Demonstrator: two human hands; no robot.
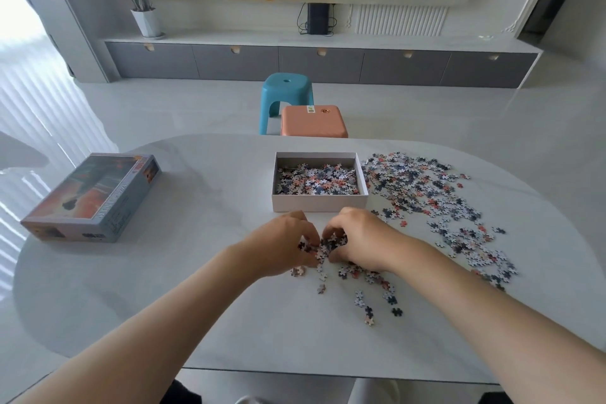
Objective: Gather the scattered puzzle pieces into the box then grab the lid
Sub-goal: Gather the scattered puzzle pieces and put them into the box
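Clump of small dark, white and pink cardboard puzzle pieces [329, 245] in 2-hand grip: left hand [283, 244] and right hand [362, 239] curl fingers round it on white oval tabletop [164, 289]. Open white cardboard box [319, 203], part-filled, just beyond grip. More scattered pieces [426, 193] right of grip; printed rectangular lid [95, 197] far left.

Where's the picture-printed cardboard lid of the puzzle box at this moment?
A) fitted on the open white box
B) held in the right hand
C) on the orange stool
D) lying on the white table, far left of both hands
D: the picture-printed cardboard lid lies on the white oval table at the left, apart from the open white box, while the left hand and right hand clutch small puzzle pieces.
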